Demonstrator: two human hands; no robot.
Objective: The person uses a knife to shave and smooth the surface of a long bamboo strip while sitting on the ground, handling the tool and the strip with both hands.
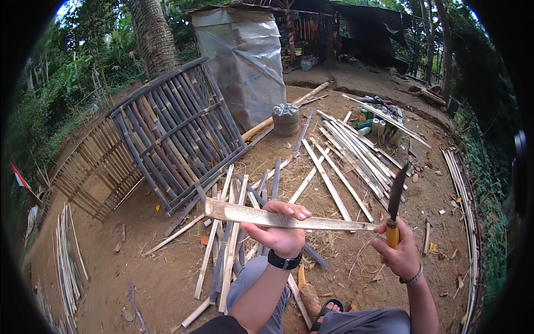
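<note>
Left hand (285, 237): had the bamboo strip (245, 215) gripped
Right hand (401, 253): clutched a knife (396, 197), just beside the strip's thin end
Slatted panel (181, 128): tilted, left beyond the strip

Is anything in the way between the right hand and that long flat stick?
Nothing visible stands between the right hand and the bamboo strip: the strip's narrow end lies right beside that hand, whose knife points upward. The left hand holds the strip.
</note>
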